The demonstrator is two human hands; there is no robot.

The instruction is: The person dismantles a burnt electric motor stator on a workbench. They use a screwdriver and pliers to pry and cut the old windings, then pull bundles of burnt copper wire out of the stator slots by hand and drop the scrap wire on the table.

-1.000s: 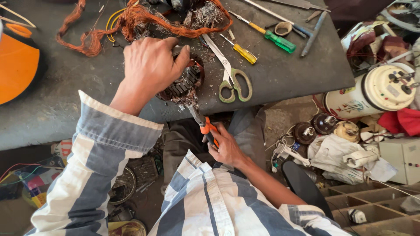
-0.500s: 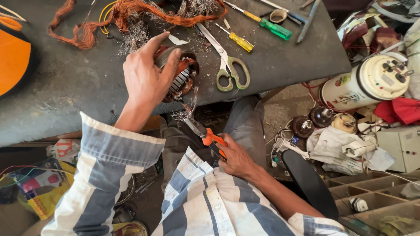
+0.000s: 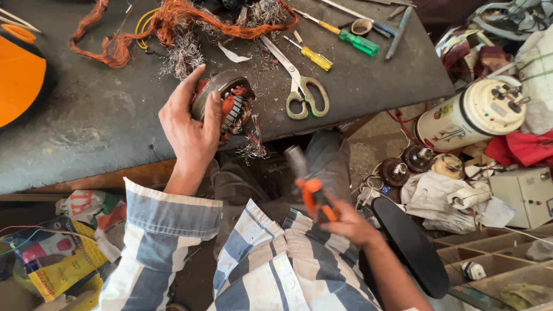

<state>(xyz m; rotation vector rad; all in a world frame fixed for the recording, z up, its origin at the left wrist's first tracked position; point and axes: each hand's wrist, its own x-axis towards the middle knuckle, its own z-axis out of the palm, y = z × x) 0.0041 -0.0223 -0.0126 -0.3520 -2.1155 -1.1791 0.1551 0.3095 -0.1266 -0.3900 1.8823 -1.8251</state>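
My left hand [image 3: 190, 126] grips a round metal motor stator [image 3: 226, 103] with orange copper windings, tilted up on its edge at the near rim of the dark workbench [image 3: 103, 121]. Frayed wire strands hang from the stator. My right hand [image 3: 351, 222] is down over my lap, away from the bench, holding orange-handled pliers [image 3: 308, 184] with the jaws pointing up and blurred.
Scissors [image 3: 302, 86], two screwdrivers [image 3: 345, 37] and a tangle of pulled copper wire [image 3: 190, 17] lie on the bench. An orange object [image 3: 20, 72] sits at far left. On the right floor are a white cylindrical appliance [image 3: 478, 115], motor parts [image 3: 403, 167] and rags.
My left hand has tipped the stator up onto its edge. My right hand has drawn the pliers back from the stator toward my lap and to the right.
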